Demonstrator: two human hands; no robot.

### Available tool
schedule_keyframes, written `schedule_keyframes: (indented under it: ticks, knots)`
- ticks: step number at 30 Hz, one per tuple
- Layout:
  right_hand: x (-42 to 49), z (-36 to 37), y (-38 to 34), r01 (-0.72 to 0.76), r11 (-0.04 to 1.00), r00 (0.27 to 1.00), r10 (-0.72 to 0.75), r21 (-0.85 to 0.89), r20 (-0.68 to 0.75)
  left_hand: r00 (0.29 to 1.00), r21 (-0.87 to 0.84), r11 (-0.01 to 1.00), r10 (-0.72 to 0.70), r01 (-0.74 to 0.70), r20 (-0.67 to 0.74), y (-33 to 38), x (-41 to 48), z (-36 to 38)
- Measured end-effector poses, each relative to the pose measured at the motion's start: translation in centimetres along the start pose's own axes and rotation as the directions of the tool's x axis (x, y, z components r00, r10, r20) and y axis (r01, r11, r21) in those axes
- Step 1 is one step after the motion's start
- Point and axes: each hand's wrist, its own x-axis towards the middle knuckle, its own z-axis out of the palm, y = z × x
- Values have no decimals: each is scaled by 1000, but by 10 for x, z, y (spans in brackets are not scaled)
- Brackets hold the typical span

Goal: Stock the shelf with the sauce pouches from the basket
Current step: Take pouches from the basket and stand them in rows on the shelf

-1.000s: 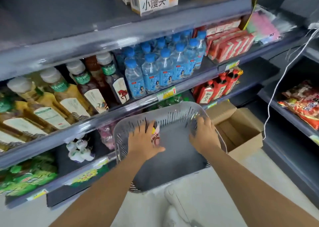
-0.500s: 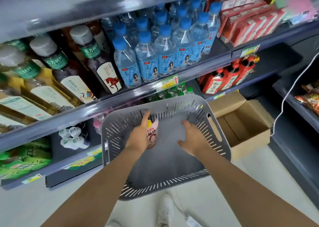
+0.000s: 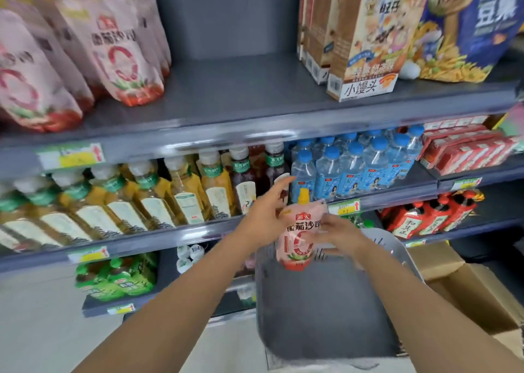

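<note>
A pink sauce pouch (image 3: 299,242) with a yellow cap hangs upright above the grey basket (image 3: 326,310). My left hand (image 3: 265,212) holds its upper left edge, fingers spread behind it. My right hand (image 3: 341,235) grips its right side. The basket's inside shows only bare grey floor. A row of matching pink pouches (image 3: 124,55) stands on the left of the top shelf (image 3: 241,91), well above and to the left of my hands.
Snack boxes (image 3: 360,46) fill the right of the top shelf, with a gap between them and the pouches. Tea bottles (image 3: 181,194) and water bottles (image 3: 351,165) fill the shelf below. An open cardboard box (image 3: 465,293) sits right of the basket.
The pouch has come up out of the basket in my left hand, and my right hand has joined it. The view has tilted up, bringing the top shelf into sight.
</note>
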Motion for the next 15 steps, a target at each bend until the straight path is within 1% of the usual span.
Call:
schedule_keyframes:
  ticks: [3,5,8,12,15]
  knots:
    - [-18,23,-50,69,997,996,-67,-46,52,997,37,998,53,-51,-58,22,-19,-48]
    - [-32,44,-80,122,988,991,-117,-91,59,992,57,996,68,-62,-107,30,-33,-80]
    - [-51,76,-121,190,976,981,-185,-104,54,976,22,997,80,-77,-200,46,-53,-125]
    - [-71,113,-178,355,927,935,-353,-125,39,901,-34,983,150,-179,-406,69,-77,-188]
    - [-82,137,-220,460,881,887,-462,-114,3,856,-3,976,189,-217,-481,80,-90,-229]
